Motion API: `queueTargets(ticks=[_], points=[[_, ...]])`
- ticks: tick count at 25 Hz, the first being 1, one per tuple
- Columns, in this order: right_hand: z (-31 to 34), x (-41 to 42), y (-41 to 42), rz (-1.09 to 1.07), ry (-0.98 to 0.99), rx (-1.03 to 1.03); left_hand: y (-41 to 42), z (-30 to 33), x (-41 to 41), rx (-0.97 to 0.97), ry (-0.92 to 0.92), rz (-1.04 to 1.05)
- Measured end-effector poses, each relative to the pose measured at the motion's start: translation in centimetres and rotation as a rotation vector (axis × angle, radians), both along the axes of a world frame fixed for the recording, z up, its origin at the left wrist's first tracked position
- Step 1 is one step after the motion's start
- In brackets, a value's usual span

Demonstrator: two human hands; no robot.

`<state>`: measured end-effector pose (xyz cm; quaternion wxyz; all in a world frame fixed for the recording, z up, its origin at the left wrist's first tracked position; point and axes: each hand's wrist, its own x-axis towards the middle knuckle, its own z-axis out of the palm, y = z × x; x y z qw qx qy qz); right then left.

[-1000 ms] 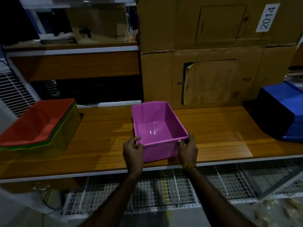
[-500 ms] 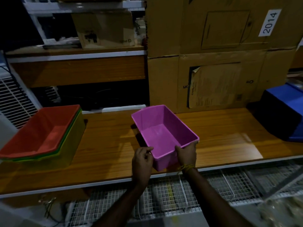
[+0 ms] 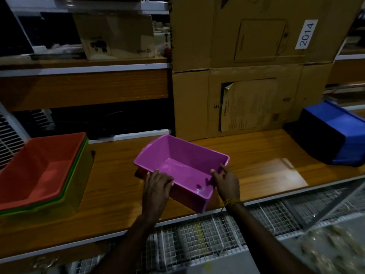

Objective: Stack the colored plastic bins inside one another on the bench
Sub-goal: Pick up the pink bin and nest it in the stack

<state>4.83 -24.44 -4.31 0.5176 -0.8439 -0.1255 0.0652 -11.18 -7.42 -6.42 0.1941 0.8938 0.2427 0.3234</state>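
A pink plastic bin is near the front middle of the wooden bench, turned at an angle and tilted. My left hand grips its near left rim. My right hand grips its near right rim, fingers over the edge. At the left stands a nested stack: a red bin inside a green one, inside a yellow bin. A blue bin lies upside down at the far right of the bench.
Large cardboard boxes stand against the back of the bench behind the pink bin. A shelf with a smaller box is at upper left. Wire mesh racks lie below the bench's front edge.
Both hands have turned the pink bin anticlockwise and lifted its near end, and it has shifted slightly toward the left. The view has moved down and closer.
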Motion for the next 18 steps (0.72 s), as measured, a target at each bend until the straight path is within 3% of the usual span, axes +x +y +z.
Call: queueTargets(ticks=[6, 9, 15, 18], points=[[-0.6, -4.6, 1.8, 0.136, -0.353, -0.353, 0.5, 0.5, 0.4, 0.075, 0.061, -0.007], [-0.7, -5.6, 2.1, 0.020, -0.474, -0.423, 0.4, 0.8, 0.6, 0.075, 0.093, 0.008], [-1.7, -6.5, 4.9, -0.086, -0.089, -0.269, 3.1, 1.0, -2.7, 0.088, 0.147, 0.138], [-1.9, -7.5, 7.4, -0.042, -0.029, -0.119, 4.1, 0.9, -3.6, -0.077, -0.015, -0.005]])
